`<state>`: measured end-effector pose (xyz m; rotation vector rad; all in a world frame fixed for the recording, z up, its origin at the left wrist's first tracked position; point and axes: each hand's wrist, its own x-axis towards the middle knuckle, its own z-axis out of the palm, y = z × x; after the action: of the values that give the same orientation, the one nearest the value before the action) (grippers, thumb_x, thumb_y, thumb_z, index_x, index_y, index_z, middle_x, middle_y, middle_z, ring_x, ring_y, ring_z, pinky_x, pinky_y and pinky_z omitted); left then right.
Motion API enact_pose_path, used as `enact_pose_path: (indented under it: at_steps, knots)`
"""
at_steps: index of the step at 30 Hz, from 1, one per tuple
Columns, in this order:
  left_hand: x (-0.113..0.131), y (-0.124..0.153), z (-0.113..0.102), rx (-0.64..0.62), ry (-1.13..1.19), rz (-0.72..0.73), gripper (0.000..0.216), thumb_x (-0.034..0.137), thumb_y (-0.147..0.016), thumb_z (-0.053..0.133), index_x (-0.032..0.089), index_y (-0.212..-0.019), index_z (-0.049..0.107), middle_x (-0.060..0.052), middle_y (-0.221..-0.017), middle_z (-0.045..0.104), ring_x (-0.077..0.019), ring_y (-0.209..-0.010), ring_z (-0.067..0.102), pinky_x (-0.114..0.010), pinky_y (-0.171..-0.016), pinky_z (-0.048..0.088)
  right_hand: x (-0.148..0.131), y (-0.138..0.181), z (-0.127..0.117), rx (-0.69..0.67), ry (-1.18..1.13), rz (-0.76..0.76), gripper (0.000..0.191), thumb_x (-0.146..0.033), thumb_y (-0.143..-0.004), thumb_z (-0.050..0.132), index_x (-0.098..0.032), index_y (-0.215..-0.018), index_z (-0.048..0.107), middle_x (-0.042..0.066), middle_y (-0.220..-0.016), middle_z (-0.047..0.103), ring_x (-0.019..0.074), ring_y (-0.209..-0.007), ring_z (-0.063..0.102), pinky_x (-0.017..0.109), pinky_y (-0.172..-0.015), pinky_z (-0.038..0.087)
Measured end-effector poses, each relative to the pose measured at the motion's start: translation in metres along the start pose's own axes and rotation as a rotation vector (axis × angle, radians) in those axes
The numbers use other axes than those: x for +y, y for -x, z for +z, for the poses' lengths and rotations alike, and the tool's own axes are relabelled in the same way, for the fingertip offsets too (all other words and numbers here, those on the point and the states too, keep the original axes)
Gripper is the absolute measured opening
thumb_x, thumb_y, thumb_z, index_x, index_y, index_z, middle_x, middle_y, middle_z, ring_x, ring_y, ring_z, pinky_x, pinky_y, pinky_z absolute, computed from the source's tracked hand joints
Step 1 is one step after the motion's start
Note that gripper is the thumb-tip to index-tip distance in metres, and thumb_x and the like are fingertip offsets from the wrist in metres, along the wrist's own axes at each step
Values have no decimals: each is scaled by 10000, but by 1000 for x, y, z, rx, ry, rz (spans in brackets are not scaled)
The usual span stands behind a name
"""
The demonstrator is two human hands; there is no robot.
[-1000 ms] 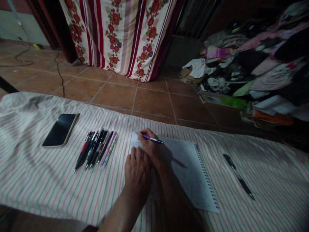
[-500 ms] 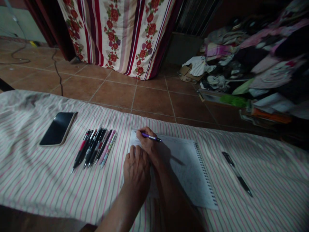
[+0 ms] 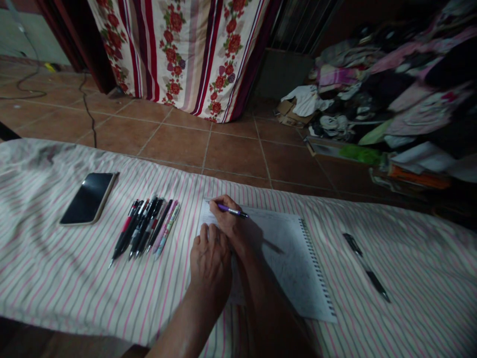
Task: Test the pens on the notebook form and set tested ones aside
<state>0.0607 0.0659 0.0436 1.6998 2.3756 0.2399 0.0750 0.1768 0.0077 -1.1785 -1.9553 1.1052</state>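
Note:
A purple pen point(image 3: 233, 211) is gripped in my right hand point(image 3: 228, 221), its tip near the upper left part of a spiral notebook page point(image 3: 286, 268). Faint handwriting covers the page. My left hand point(image 3: 210, 256) rests palm down on the notebook's left side, fingers slightly bent and holding nothing; it lies against my right wrist. The notebook's wire binding point(image 3: 316, 268) runs along its right side. To the left, several pens point(image 3: 143, 228) lie side by side. One black and silver pen point(image 3: 367, 268) sits apart on the right.
A striped cloth point(image 3: 67, 278) covers the surface under everything. At the left lies a phone point(image 3: 89, 199), screen up. Beyond the edge are a tiled floor point(image 3: 238, 154), a floral curtain point(image 3: 194, 59), a dark cable point(image 3: 89, 114) and a heap of clothes point(image 3: 391, 89).
My right hand and the purple pen have shifted very slightly left. The left hand and the notebook look the same.

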Motion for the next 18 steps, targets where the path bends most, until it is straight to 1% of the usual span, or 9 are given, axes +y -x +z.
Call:
enact_pose_path:
  at_steps: [8, 14, 18]
  knots:
    - [0, 0, 0, -8, 27, -4, 301, 103, -853, 378, 130, -1070, 586, -112, -1041, 569, -287, -1041, 487, -415, -832, 454, -3, 0, 0, -4, -7, 19, 76, -315, -753, 522, -265, -698, 537, -41, -682, 623, 140, -655, 592, 234, -639, 452]
    - [1, 2, 3, 19, -8, 7, 317, 98, -849, 376, 123, -1090, 581, -123, -1050, 572, -294, -1045, 490, -410, -827, 454, -1, -1, 1, -11, -4, 1, 64, -310, -754, 524, -272, -703, 536, -40, -693, 630, 139, -678, 599, 232, -657, 461]
    - [-1, 3, 7, 65, -44, 23, 318, 94, -834, 407, 116, -1100, 578, -134, -1086, 567, -290, -1072, 484, -403, -846, 449, -1, -1, 2, -9, 7, -5, 74, -309, -754, 523, -268, -693, 526, -34, -692, 630, 139, -665, 598, 234, -650, 461]
